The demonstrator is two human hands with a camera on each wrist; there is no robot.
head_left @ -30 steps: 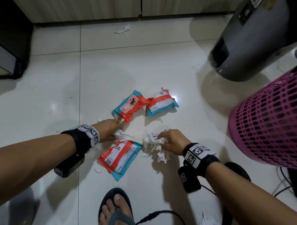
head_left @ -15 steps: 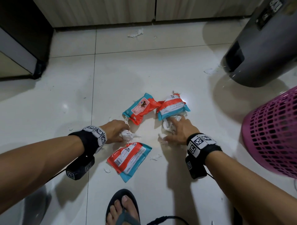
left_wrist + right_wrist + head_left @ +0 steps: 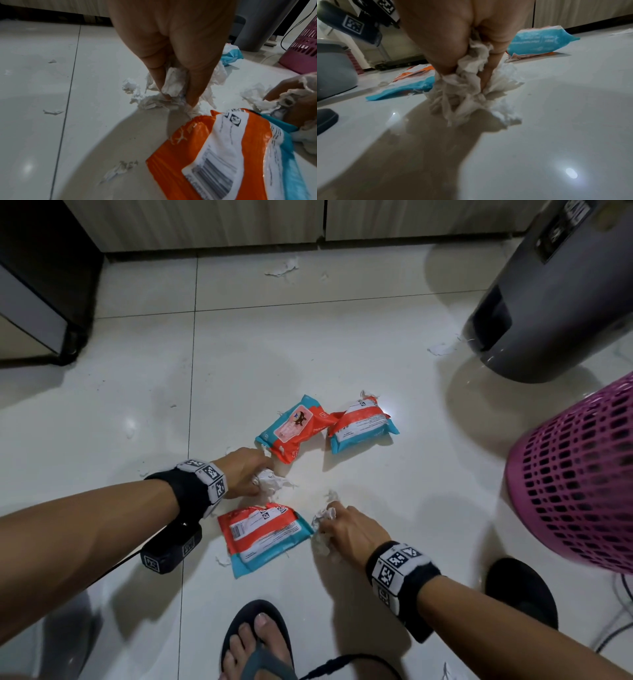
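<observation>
1. Head view: both hands work near the middle of the glossy white tiled floor [image 3: 376, 354], clearing litter.
2. The left hand [image 3: 245, 472] curls its fingers round a crumpled white tissue wad [image 3: 274, 481]. The right hand [image 3: 349, 529] bunches a second tissue wad [image 3: 323, 517] likewise, and both wads touch the floor.
3. Gathering seems under way; next, lift both wads firmly toward the pink perforated plastic basket [image 3: 575, 474] by the floor's right edge.
4. The orange-and-teal plastic packet [image 3: 265, 537] between the hands bears a barcode label; its print is unreadable.

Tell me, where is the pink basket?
In the head view the pink basket stands on the floor at the far right, beside the grey bin and to the right of the right hand, which grips torn tissue.
</observation>
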